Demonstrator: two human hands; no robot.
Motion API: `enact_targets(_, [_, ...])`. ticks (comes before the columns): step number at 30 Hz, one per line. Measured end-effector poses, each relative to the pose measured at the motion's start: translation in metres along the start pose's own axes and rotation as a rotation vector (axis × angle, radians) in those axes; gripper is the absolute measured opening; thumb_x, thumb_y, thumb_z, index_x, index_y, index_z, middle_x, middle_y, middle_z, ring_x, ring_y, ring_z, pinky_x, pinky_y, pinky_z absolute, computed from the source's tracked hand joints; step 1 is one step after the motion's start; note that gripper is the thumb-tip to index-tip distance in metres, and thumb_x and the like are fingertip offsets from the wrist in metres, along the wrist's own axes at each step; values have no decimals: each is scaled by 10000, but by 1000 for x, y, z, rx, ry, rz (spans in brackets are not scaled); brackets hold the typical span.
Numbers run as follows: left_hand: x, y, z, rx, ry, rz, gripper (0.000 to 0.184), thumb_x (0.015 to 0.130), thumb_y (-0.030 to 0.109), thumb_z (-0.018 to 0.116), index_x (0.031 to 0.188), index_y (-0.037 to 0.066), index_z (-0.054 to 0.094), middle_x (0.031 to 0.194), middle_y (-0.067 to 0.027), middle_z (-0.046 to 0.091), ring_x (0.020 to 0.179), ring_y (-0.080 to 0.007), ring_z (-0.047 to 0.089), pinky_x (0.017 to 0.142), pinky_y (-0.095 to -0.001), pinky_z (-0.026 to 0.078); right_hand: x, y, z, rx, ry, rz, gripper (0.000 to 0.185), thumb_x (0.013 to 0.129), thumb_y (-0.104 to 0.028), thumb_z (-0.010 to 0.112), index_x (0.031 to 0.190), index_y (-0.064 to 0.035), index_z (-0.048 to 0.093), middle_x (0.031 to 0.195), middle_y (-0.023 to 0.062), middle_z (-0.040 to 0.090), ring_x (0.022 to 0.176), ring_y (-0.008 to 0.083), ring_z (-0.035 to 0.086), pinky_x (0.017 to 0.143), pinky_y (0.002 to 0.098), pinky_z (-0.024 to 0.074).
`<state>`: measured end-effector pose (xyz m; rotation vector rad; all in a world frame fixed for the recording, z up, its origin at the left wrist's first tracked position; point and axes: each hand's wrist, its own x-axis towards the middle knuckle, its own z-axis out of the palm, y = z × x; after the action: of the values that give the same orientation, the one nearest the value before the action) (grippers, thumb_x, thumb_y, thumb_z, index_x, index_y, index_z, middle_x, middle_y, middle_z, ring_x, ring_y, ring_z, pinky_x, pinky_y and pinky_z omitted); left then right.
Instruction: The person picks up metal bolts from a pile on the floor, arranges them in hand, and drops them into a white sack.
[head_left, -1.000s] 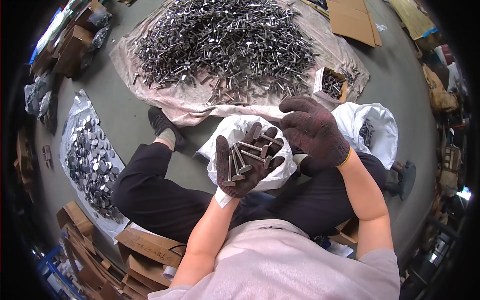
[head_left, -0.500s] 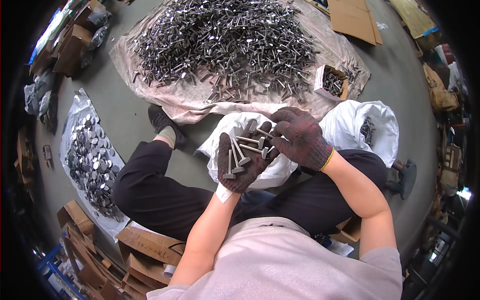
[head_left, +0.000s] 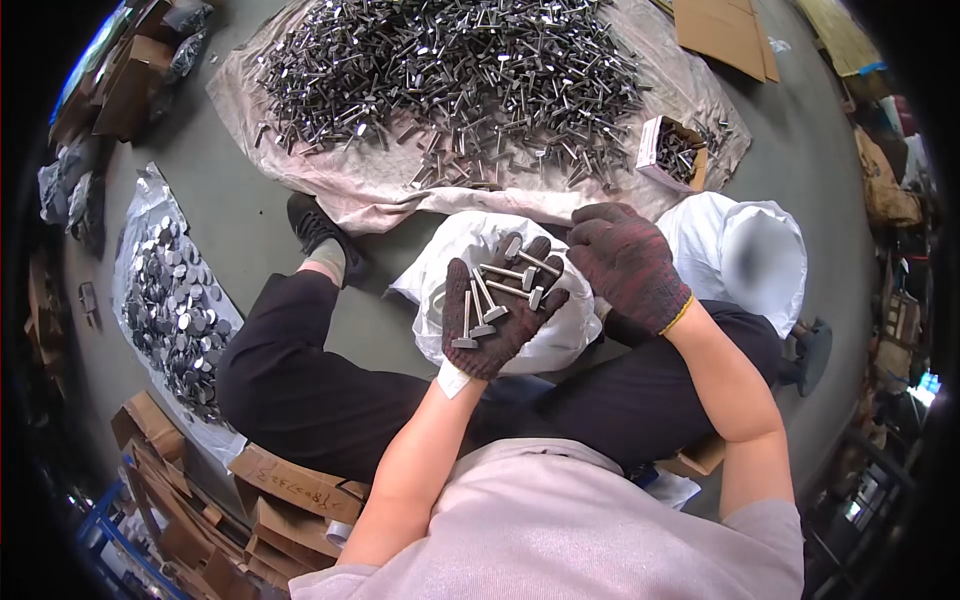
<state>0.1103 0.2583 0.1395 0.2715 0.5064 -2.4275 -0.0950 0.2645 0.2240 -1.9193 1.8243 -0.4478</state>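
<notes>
My left hand (head_left: 500, 320), in a dark knitted glove, is palm up with its fingers spread. Several T-shaped metal bolts (head_left: 494, 314) lie across its palm and fingers. Beneath it is a white sack (head_left: 430, 245) between my legs. My right hand (head_left: 630, 265), gloved too, is just right of the left hand, apart from it, with its fingers bent; their tips point left and what they may hold is hidden. A second white sack (head_left: 700, 235) stands to the right, its mouth blurred.
A large heap of metal bolts (head_left: 450, 80) covers a pale cloth (head_left: 350, 185) ahead. A small box (head_left: 655, 155) of bolts sits at its right. Round metal discs (head_left: 180, 310) lie on plastic at the left. Cardboard (head_left: 300, 485) is stacked at the lower left.
My right hand came in to the left hand's fingertips and has now drawn back right. The bolts on the left palm are slightly rearranged. The whole view has shifted a little.
</notes>
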Motion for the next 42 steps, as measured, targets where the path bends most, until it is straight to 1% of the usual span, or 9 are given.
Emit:
enact_targets(8, [11, 7, -16, -137, 46, 20, 709, 925, 592, 566, 1444, 113, 509, 1571, -167, 382, 1457, -374, 337, 1180, -618, 253, 6, -1, -1, -67, 28, -4, 122, 820, -86, 682, 931, -39, 705, 1047, 152, 684, 992, 359, 649, 835, 433, 536])
enact_targets(10, [11, 9, -12, -233, 51, 23, 761, 996, 624, 306, 1565, 119, 307, 1632, -168, 265, 1484, -412, 270, 1179, -644, 185, 7, 1, 1, -83, 4, 3, 119, 820, -86, 682, 926, -37, 703, 1042, 153, 684, 990, 362, 648, 832, 435, 535])
enact_targets(14, [12, 7, -12, -304, 55, 17, 755, 996, 623, 312, 1567, 129, 306, 1636, -159, 262, 1488, -409, 264, 1178, -637, 190, 8, 5, 3, -101, 45, -19, 166, 806, -141, 707, 957, -73, 702, 1043, 110, 682, 1005, 330, 642, 853, 440, 522])
enact_targets(16, [12, 3, -18, -147, 14, 29, 727, 922, 576, 602, 1474, 120, 472, 1576, -166, 369, 1455, -375, 343, 1182, -619, 265, 10, 1, -4, -105, 71, -14, 173, 807, -134, 703, 967, -70, 698, 1040, 113, 682, 1004, 333, 643, 850, 439, 523])
enact_targets(28, [20, 8, -13, -240, -3, 53, 695, 951, 590, 539, 1464, 124, 490, 1569, -182, 380, 1440, -402, 355, 1180, -617, 263, 24, -8, -9, -160, 36, -22, 213, 804, -112, 686, 1007, -49, 687, 1068, 135, 683, 1032, 338, 646, 875, 443, 526])
enact_targets(31, [20, 7, -18, -201, 0, 46, 725, 935, 610, 554, 1473, 130, 478, 1563, -175, 390, 1426, -397, 377, 1178, -604, 276, 19, -4, -6, -164, 38, -14, 285, 804, -61, 667, 1084, -6, 670, 1137, 193, 667, 1048, 398, 637, 891, 441, 523])
enact_targets(38, [20, 12, -4, -24, -23, 65, 773, 910, 641, 579, 1490, 146, 454, 1546, -159, 417, 1405, -370, 414, 1173, -579, 300, 13, -6, 16, -7, 105, 162, 501, 917, -294, 632, 1307, 7, 541, 1285, 239, 589, 1195, 409, 571, 991, 471, 479])
enact_targets(40, [18, 13, -3, -152, 32, 63, 793, 908, 655, 571, 1490, 130, 451, 1538, -161, 424, 1406, -346, 418, 1187, -578, 274, 15, -13, 24, -22, 84, 198, 539, 931, -338, 618, 1324, 17, 519, 1300, 251, 578, 1206, 418, 564, 998, 471, 474])
enact_targets(42, [17, 9, 3, -235, -91, 83, 792, 920, 629, 566, 1500, 108, 430, 1536, -164, 424, 1406, -346, 419, 1203, -576, 240, 16, -21, 31, 31, 79, 143, 594, 946, -390, 599, 1364, 19, 496, 1338, 258, 560, 1231, 409, 561, 1022, 457, 462])
